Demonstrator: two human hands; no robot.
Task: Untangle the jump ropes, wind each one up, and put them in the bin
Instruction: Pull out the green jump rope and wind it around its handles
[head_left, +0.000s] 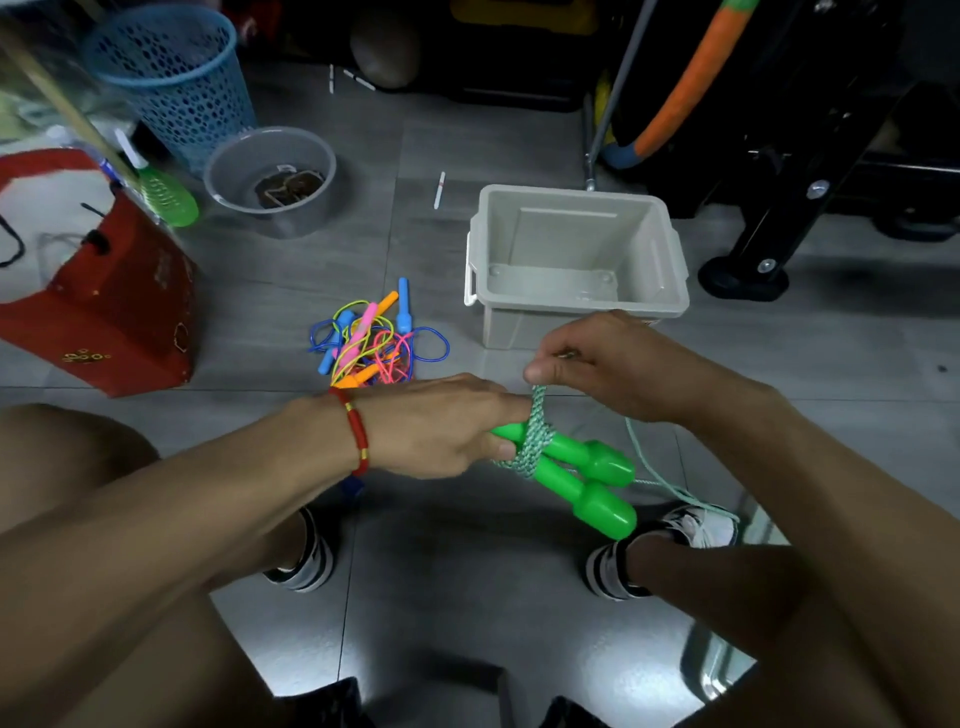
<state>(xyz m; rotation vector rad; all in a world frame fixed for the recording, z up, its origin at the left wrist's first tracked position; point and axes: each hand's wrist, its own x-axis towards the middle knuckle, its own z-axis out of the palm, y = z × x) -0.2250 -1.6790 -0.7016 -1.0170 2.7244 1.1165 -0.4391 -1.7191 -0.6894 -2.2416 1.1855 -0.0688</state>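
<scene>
The two jump-rope handles (582, 478) near the middle are bright green, and the cord (535, 441) wound round them is braided white flecked with green. The tangled ropes (374, 338) to the left mix blue, pink, orange and yellow. The bin (576, 260) is pale grey-beige with a white side handle. The floor (322, 270) is grey tile. Far left, the basket (171, 78) is light blue with a pattern of round holes; the bag (104, 312) is red with gold marks. The wristband (356, 431) is red with a yellow bead. The shoes (613, 571) are black-and-white striped.

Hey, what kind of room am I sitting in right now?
Probably a storage or utility room at home: grey tiled floor, a blue perforated basket and red paper bag set on the floor, and dark equipment frames crowded along the back.
</scene>
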